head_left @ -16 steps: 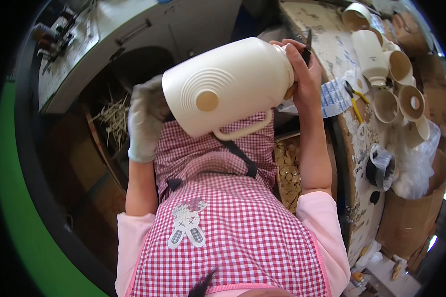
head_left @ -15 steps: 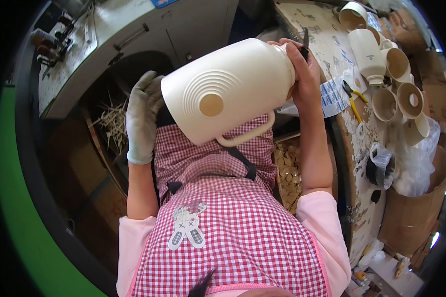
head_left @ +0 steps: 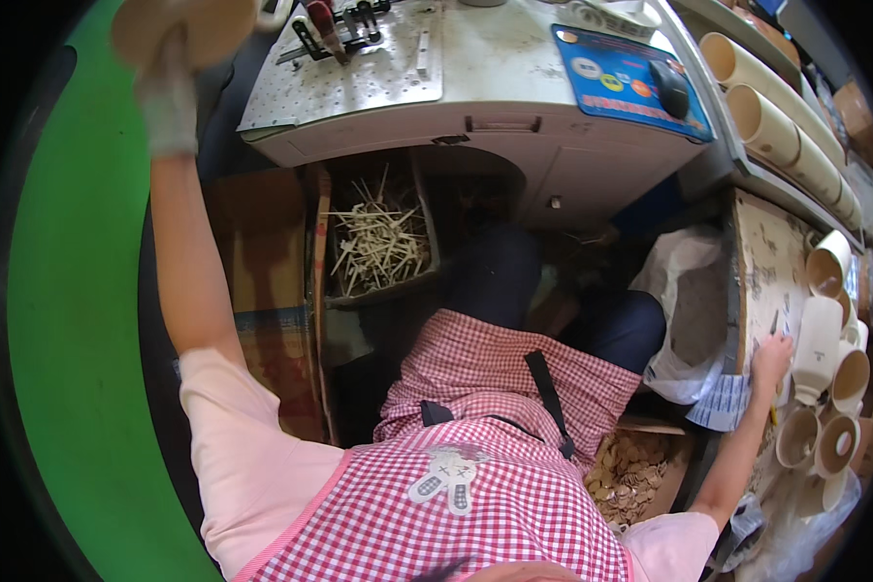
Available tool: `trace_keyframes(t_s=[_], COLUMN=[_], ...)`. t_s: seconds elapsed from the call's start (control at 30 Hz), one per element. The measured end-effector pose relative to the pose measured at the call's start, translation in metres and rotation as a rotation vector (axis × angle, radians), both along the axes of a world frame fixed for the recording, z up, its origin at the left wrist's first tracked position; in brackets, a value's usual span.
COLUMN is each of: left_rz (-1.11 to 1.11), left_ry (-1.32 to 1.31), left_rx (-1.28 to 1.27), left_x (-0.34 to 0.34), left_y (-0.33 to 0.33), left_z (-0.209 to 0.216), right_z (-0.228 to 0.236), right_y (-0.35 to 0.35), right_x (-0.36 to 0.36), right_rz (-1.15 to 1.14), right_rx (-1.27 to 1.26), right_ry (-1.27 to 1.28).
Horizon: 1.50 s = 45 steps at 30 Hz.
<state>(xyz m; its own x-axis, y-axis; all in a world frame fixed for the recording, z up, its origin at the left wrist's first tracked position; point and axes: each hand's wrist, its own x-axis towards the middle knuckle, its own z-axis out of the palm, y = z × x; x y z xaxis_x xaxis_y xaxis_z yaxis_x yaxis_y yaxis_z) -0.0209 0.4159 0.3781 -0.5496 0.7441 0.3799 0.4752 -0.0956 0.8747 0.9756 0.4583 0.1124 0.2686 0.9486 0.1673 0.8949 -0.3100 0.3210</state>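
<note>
Supporting tan-bottomed jug (head_left: 221,29) L of white counter (head_left: 500,48) w/ gloved L hand (head_left: 170,97), fingers against it, can't tell how closed; curling R hand (head_left: 772,357) low, R of white counter, can't tell if gripping thin tool (head_left: 774,321). Risking drop if tilting jug one-handed.

Blue rectangular mat (head_left: 601,78) is lying right on white surface (head_left: 495,68); perforated silver metal plate (head_left: 388,78) is sitting left. Thin cream sticks (head_left: 383,242) are lying in open grey bin (head_left: 431,233) below. Cream cylindrical vessel (head_left: 818,344) is lying beside right grip (head_left: 771,358).
</note>
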Motion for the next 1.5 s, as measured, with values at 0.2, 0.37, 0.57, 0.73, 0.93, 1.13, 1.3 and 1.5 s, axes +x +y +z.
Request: trace_keyframes(t_s=[0.2,0.37,0.57,0.73,0.93,1.13,1.3,1.5], left_rz=[0.249,0.135,-0.062,-0.08,0.228,0.061,-0.421,-0.817], left_ry=[0.096,0.39,0.099,0.127,1.006,0.525,-0.215,-0.284], left_rx=[0.078,0.046,-0.142,-0.405,0.049,0.179,-0.086,-0.262], left_x=[-0.072,-0.101,-0.081,-0.065,0.016,0.196,0.301,0.355], left_y=[0.167,0.186,0.155,0.138,0.029,-0.096,-0.128,-0.112], left_z=[-0.023,-0.072,-0.071,-0.061,-0.067,-0.152,-0.22,-0.216], right_z=[0.045,0.079,0.095,0.096,0.094,0.101,0.106,0.088], right_y=[-0.01,-0.018,-0.01,-0.002,-0.038,-0.117,-0.159,-0.187], right_x=[-0.118,-0.192,-0.225,-0.244,-0.237,-0.237,-0.233,-0.223], right_rz=[0.333,0.439,0.524,0.514,0.434,0.24,0.224,-0.016], right_rx=[0.336,0.359,0.356,0.315,0.382,0.483,0.48,0.422], right_ry=[0.119,0.349,0.427,0.518,0.758,1.082,1.112,1.11])
